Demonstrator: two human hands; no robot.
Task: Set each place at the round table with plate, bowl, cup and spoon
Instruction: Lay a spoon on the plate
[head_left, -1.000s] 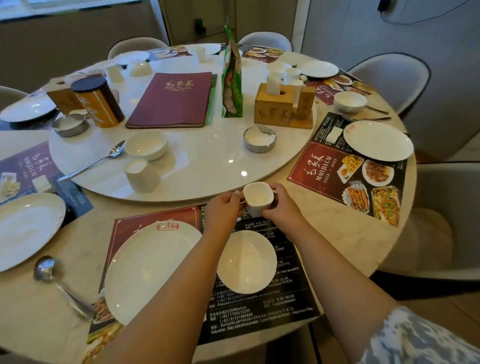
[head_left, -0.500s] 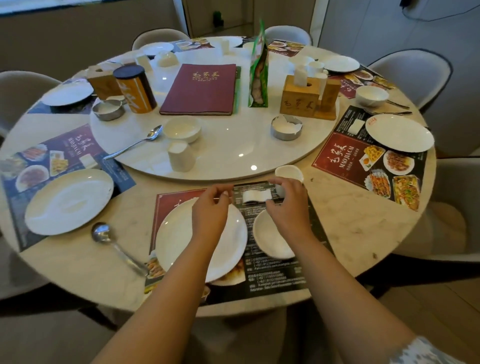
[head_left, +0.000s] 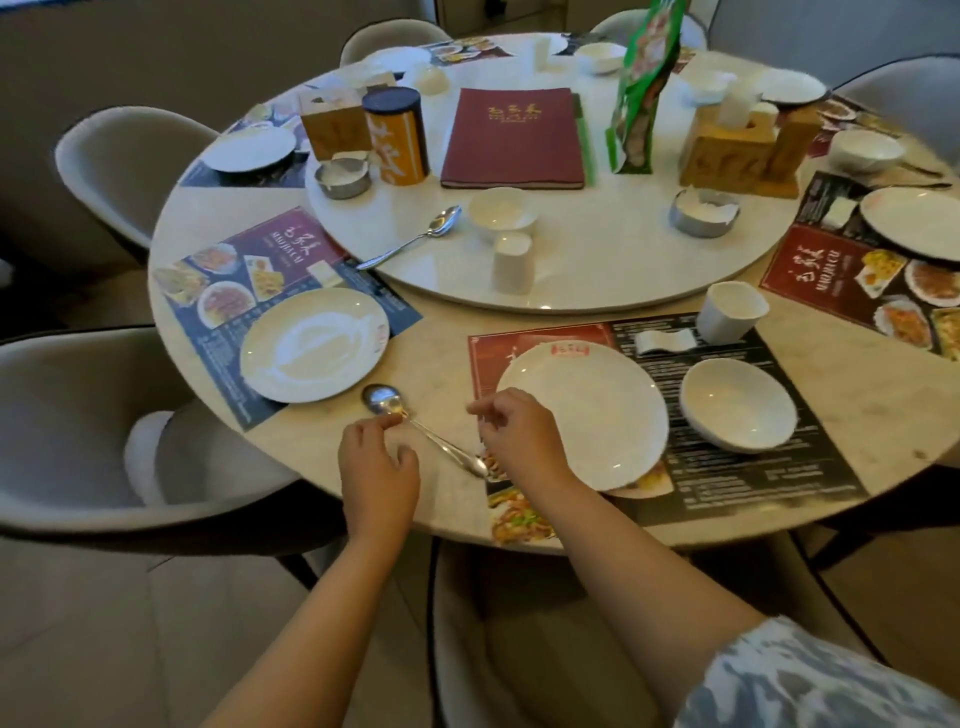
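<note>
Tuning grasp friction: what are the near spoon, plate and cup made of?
Spoon: polished metal, likely steel; mirror glints on the bowl.
Plate: glazed white ceramic, probably porcelain; glossy highlights, red rim mark.
Cup: white, smooth, less shiny; ceramic likely, melamine possible.

Restaurant: menu book (head_left: 514, 136), printed placemats (head_left: 540, 348)

Dim warm indoor light, soft glare on the glossy turntable (head_left: 597, 270), motion blur throughout, wide-angle bending at edges
</note>
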